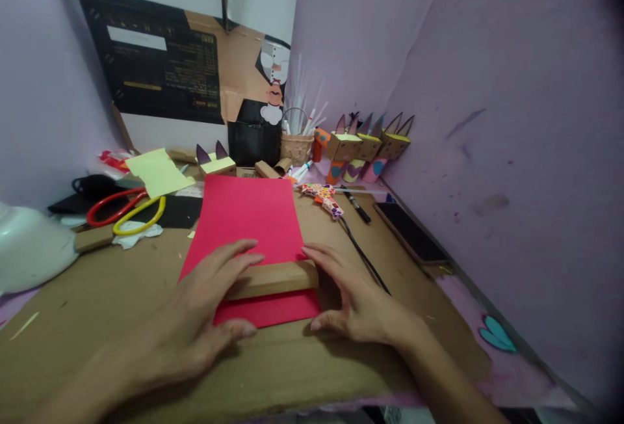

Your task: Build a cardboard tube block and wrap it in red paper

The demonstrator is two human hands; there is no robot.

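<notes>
Far as I can tell, this one's early on: the cardboard tube [275, 279] is bare brown with nothing wrapped or stuck on it, and the red paper [248, 216] under it looks whole, with no cuts or folds that I can spot. So the two are set together, tube lying crosswise near the close end of the sheet with a strip of red poking out on the near side, and any joining looks like it's left to do. Both grips are loose and spread: left hand [202, 307] curved by one end of the tube, right hand [353, 294] by the other, thumbs well away from the fingers. Can't tell if any fingertip touches. Material-wise, the paper's smooth, matte and a flat rectangle, the tube's dull and rounded, maybe a bit squashed, and the table [341, 365] has a brown cardboard top. Glue gun [325, 198] past the sheet is flower-patterned, and the basket [296, 149] at the back looks woven.
</notes>
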